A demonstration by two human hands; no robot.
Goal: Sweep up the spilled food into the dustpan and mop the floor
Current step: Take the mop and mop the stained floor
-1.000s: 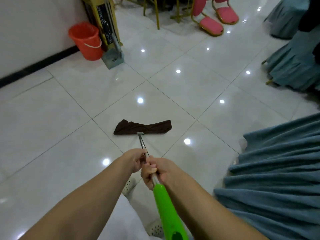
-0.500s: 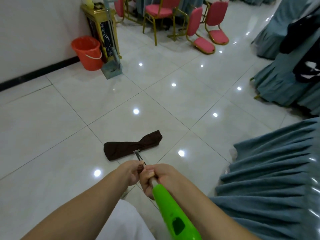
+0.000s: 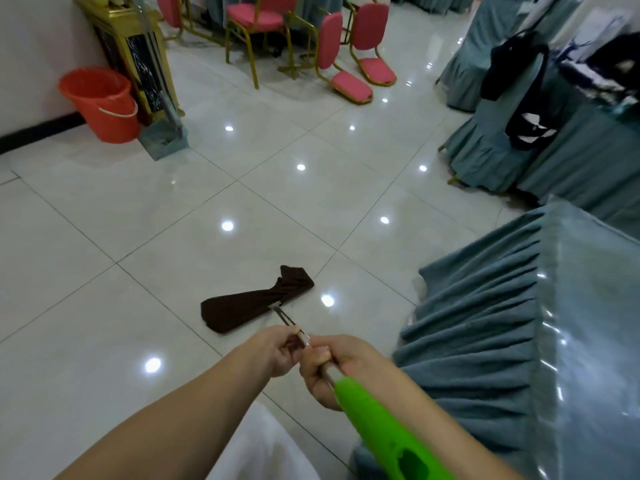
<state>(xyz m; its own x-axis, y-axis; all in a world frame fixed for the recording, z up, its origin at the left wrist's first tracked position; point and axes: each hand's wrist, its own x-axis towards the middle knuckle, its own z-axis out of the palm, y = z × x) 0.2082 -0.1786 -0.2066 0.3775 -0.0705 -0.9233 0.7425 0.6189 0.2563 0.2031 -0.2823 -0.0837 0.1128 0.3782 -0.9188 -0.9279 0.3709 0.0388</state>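
Observation:
A flat mop with a dark brown cloth head (image 3: 249,304) lies on the white tiled floor in front of me. Its thin metal shaft runs back to a bright green handle (image 3: 384,434) at the bottom of the view. My left hand (image 3: 278,349) grips the shaft just behind the head's joint. My right hand (image 3: 332,365) grips the shaft right behind it, at the top of the green handle. A grey-green dustpan (image 3: 162,138) stands far off by the left wall. No spilled food shows on the tiles.
An orange bucket (image 3: 100,105) sits by the wall beside a gold-framed stand (image 3: 135,53). Pink chairs with gold frames (image 3: 343,53) stand at the back. Blue-skirted tables (image 3: 512,327) close in on my right, and covered chairs (image 3: 491,133) stand further right.
The mop head has come nearer to me and turned, its right end now angled away. My view has tilted up, showing more of the room. Both hands keep their grip.

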